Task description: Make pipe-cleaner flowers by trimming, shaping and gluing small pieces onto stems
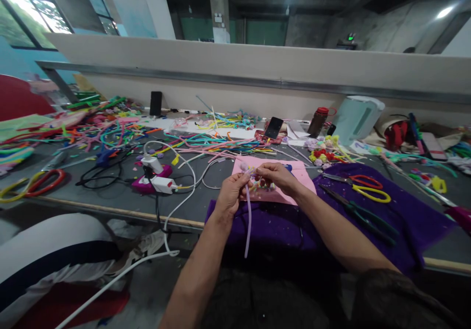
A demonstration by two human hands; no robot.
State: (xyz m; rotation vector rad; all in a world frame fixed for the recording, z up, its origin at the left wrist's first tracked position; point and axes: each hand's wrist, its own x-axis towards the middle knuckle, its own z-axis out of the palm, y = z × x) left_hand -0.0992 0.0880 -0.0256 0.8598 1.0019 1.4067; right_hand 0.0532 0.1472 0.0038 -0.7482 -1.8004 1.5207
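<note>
A: Nearest the camera: 2 bare forearms over a dark lap, both reaching to the table edge. State of the left hand (pixel 230 194)?

B: Closed in a pinch on a lilac pipe cleaner (pixel 248 221). The stem hangs straight down from the fingers, past the table edge, over the purple cloth (pixel 415 216).

A: Right hand (pixel 277 177)?

B: Fingers curled shut on the top end of the same pipe cleaner, just beside the left hand, almost touching it. A small lilac tuft shows above the 2 hands. Exact fingertip contact is too small to read.

A: Surface under the hands?

B: Pink sheet (pixel 274 172), lying partly on the purple cloth. Small coloured bits are scattered on both.

A: Tools nearby?

B: Right of the hands: dark pliers (pixel 358 214) on the cloth, scissors (pixel 362 184) with red and yellow handles just behind them. Left: white charger (pixel 158 174) with cable. Further back: loose pipe cleaners in many colours, 1 phone (pixel 274 127), a bottle (pixel 318 120).
</note>
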